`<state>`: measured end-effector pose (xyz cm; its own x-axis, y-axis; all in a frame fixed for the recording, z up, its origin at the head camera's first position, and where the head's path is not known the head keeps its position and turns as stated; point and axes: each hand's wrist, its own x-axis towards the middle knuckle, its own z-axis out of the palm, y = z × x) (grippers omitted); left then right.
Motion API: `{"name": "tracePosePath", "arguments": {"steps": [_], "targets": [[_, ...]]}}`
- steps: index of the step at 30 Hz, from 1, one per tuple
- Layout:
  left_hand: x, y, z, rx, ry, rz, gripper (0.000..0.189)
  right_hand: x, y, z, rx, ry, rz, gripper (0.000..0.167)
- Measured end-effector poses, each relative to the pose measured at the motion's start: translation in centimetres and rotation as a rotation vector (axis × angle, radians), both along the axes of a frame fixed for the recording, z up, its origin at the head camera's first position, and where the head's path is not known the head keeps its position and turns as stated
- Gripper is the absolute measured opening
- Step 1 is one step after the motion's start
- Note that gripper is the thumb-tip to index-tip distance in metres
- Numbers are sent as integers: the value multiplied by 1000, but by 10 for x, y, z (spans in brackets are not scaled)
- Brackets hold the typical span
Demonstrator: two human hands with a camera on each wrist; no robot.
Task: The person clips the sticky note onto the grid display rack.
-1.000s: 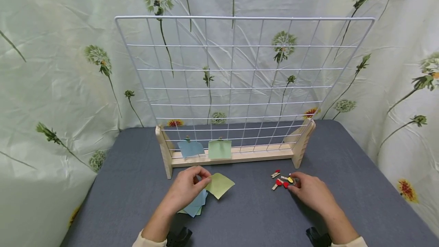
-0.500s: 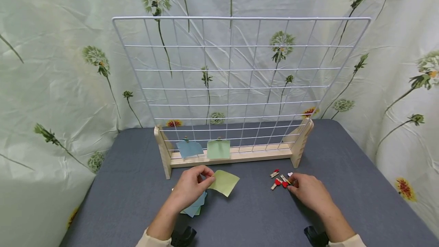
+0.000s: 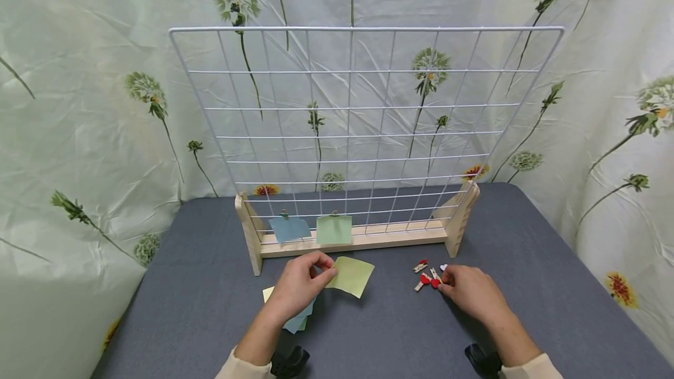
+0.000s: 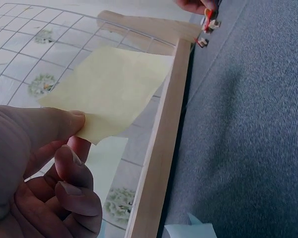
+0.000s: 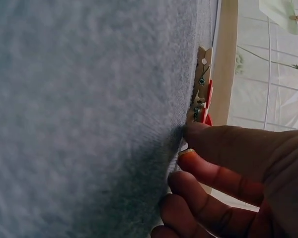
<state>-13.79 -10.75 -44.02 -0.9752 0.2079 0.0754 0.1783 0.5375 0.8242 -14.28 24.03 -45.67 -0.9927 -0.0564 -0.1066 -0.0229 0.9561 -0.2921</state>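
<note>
My left hand (image 3: 303, 282) pinches a yellow square paper note (image 4: 109, 89) between thumb and finger, held up in front of the rack. Under that wrist lies a small pile of blue, green and yellow notes (image 3: 299, 319), partly hidden. My right hand (image 3: 473, 291) is low at the table, thumb and fingertips together around a small clothespin that is mostly hidden; only a bit of yellow-orange (image 5: 187, 152) shows at the fingertip. Beside it lie several mini wooden clothespins (image 3: 420, 266) with red hearts, and a white heart (image 3: 444, 267) touches the fingers' edge.
A white wire grid (image 3: 347, 109) stands in a wooden base (image 3: 389, 241) behind the hands. A blue note (image 3: 290, 229) and a green note (image 3: 334, 230) hang clipped at its lower left. Grey cloth (image 3: 384, 332) covers the table; floral fabric hangs behind.
My left hand has moved right and slightly up with the yellow note, uncovering more of the pile. The yellow clothespin at my right fingertips has slipped from sight in the head view.
</note>
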Motion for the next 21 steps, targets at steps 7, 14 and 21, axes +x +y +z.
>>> {"name": "tracePosePath", "arguments": {"steps": [7, 14, 21], "targets": [[-1, 4, 1, 14, -7, 3, 7, -2, 0, 0, 8, 15, 19, 16], [-2, 7, 0, 16, -9, 6, 8, -4, -2, 0, 8, 19, 25, 9], [-4, 10, -2, 13, -19, 11, 9, -6, -2, 0, 7, 61, 29, 8]]}}
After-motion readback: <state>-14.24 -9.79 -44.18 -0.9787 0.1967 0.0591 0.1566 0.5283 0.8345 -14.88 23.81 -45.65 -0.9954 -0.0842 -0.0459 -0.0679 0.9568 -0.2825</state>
